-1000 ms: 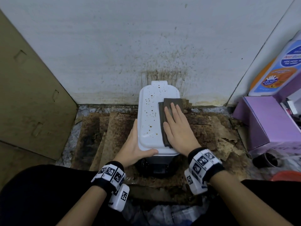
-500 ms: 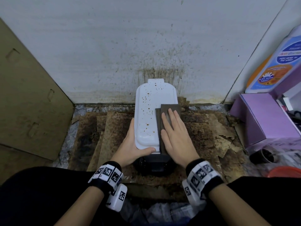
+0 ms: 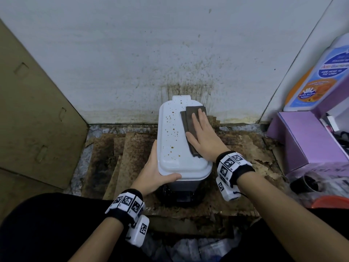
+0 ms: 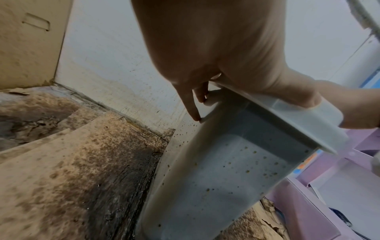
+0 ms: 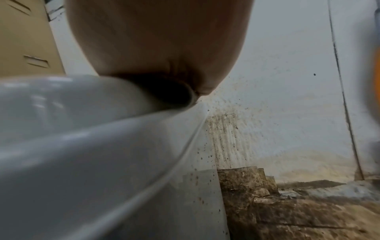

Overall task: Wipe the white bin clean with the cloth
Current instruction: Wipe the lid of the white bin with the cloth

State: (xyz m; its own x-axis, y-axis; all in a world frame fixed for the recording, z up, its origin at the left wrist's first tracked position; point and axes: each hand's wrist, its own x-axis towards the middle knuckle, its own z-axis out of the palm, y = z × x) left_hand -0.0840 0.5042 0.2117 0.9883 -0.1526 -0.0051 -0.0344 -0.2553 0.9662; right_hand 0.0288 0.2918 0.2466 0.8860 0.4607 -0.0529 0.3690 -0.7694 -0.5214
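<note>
A white plastic bin with a rounded rectangular lid (image 3: pixel 175 140) stands on the floor, its far end against the stained white wall (image 3: pixel 132 53). Brown spots are scattered over the left half of its lid, and more speckle its side in the left wrist view (image 4: pixel 226 170).

A dark brown folded cloth (image 3: pixel 190 127) lies flat on the right half of the bin's lid, running from near the far edge toward the near edge. The right hand (image 3: pixel 203 137) lies palm down on this cloth with fingers straight and close together, pressing it against the lid; the fingertips reach almost to the bin's far end. In the right wrist view the heel of that hand (image 5: pixel 156 48) sits on the curved edge of the bin lid (image 5: pixel 72 113).

The left hand (image 3: pixel 153 173) grips the bin's near left corner: the thumb is laid across the front rim, the palm is against the left side, and the fingers (image 4: pixel 192 104) curl under the lid's lip on that side.

Under and around the bin, stained, dirty brown cardboard sheets (image 3: pixel 117 157) cover the floor. To the bin's left a tan cardboard panel (image 3: pixel 34 110) leans upright. To the bin's right stands a purple cardboard box (image 3: pixel 306 140), and beyond it a white, blue and orange labelled bottle (image 3: pixel 319 76).
</note>
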